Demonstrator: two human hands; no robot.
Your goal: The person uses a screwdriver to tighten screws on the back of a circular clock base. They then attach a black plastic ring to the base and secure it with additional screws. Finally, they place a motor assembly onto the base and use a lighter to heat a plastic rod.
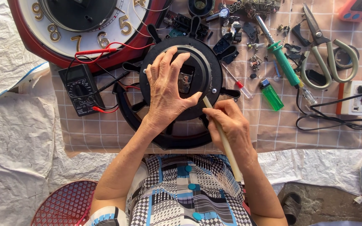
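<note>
My left hand (167, 90) lies flat on a round black clock back (208, 67), fingers spread over its middle, where a small clear mechanism (186, 80) shows between thumb and fingers. My right hand (230, 125) grips a long cream-coloured stick-like tool (227, 146), its tip pointing at the lower right rim of the black disc, beside my left thumb. A black ring-shaped frame (126, 109) lies under the disc.
A black multimeter (80, 88) with red and black leads lies at left, below a red-rimmed clock face (63, 29). At right lie a green soldering iron (285, 63), a green lighter (271, 95), large shears (327, 54), a white power socket (359, 98) and several small parts.
</note>
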